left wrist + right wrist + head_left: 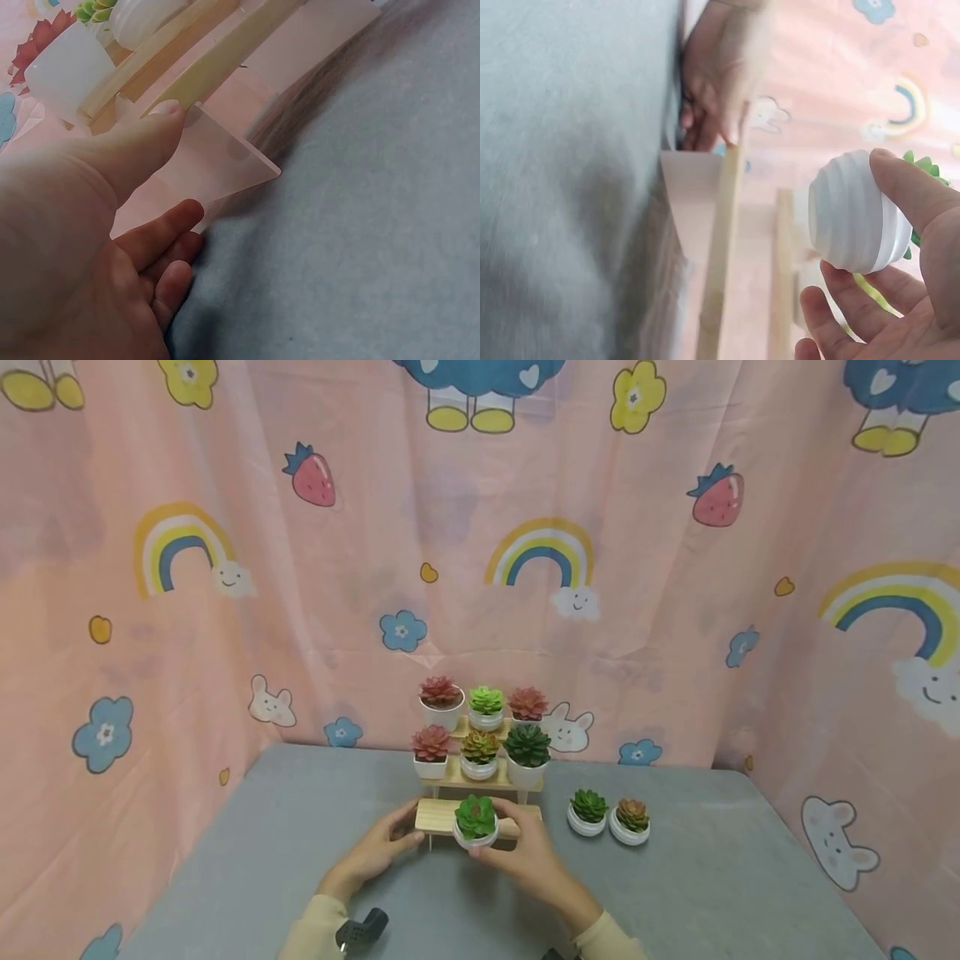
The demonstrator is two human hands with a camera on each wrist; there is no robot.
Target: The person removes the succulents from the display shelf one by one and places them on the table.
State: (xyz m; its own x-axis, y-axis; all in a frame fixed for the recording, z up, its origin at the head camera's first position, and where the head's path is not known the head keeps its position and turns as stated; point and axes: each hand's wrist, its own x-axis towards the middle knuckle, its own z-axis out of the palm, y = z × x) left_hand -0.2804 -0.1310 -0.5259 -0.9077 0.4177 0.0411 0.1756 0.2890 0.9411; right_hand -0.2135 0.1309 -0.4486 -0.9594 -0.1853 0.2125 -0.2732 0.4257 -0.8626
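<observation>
My right hand (528, 858) holds a small green succulent (476, 817) in a ribbed white pot (855, 214) between thumb and fingers. In the head view it overlaps the lowest board (437, 817) of a three-tier plant stand; the right wrist view shows the pot apart from that board. At the stand's left end is my left hand (377, 847), its thumb (154, 131) against the wooden board and its other fingers bent below, beside the clear leg (217, 154). Potted succulents fill the two upper tiers, including a dark green one (528, 746) and a bright green one (486, 701).
Two more potted succulents, one green (588, 810) and one orange-brown (632, 820), stand on the grey table (720, 877) right of the stand. Behind rises a pink patterned curtain (360, 577). A dark device (363, 930) sits at my left wrist.
</observation>
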